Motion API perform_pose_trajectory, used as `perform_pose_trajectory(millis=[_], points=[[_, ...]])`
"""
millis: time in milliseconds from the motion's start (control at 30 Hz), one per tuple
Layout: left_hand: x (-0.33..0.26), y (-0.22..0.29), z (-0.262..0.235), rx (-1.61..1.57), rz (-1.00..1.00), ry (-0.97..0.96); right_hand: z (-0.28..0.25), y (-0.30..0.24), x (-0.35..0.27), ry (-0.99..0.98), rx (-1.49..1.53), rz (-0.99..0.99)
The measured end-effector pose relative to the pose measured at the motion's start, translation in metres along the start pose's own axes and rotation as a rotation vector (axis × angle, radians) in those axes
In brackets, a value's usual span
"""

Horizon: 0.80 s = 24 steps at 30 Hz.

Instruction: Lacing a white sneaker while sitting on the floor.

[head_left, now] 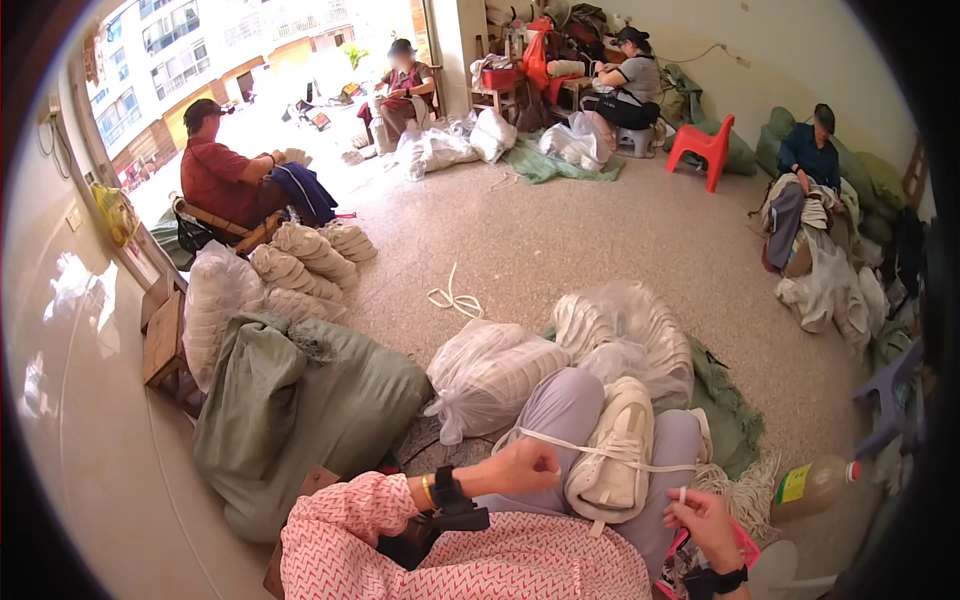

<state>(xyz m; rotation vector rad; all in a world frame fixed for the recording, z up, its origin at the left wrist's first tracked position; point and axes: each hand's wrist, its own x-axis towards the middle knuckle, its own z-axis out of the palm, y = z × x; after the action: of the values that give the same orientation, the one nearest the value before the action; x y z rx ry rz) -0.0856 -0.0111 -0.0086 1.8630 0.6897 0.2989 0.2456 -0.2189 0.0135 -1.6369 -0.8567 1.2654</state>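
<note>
1. While the cream shoe [612,455] is borne on the lap, set between thighs in grey-lilac trousers [560,410], it is flanked by both bare hands.
2. From the left grip, at the left hand [525,467], the shoe is found to the right; from the right grip, at the right hand [703,522], it is found to the left and somewhat farther from the torso. Fingertips are seen just beside each edge; which hand is nearer cannot be told.
3. By a white lace [672,468], the upper part is crossed from side to side, at a wide angle to the shoe's long axis.
4. That axis is directed roughly away from the torso, its far end leaned slightly rightward. The toe appears to be pointed away, with a small pale tab [598,528] shown at the near end.
5. The left fingers are curled inward, but whether the lace is pinched cannot be told. The right thumb and forefinger are brought close; a white bit is shown there, but whether it is gripped cannot be told.
6. Beyond the knees, clear bags [490,375] are filled with pale goods; a bottle [818,487] is seen at the right.
</note>
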Motion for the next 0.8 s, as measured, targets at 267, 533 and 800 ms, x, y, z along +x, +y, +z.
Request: perform_pose_trajectory(millis=[267,533,800], points=[[0.021,0.011,0.022,0.074,0.128,0.25,0.046,-0.034,0.01,0.112,-0.453,-0.221],[0.036,0.02,0.026,0.109,0.171,0.303,0.063,-0.031,0.035,0.271,-0.687,-0.525],[0.039,0.013,0.036,-0.064,0.127,0.29,0.057,-0.027,0.034,0.312,-0.722,-0.594]])
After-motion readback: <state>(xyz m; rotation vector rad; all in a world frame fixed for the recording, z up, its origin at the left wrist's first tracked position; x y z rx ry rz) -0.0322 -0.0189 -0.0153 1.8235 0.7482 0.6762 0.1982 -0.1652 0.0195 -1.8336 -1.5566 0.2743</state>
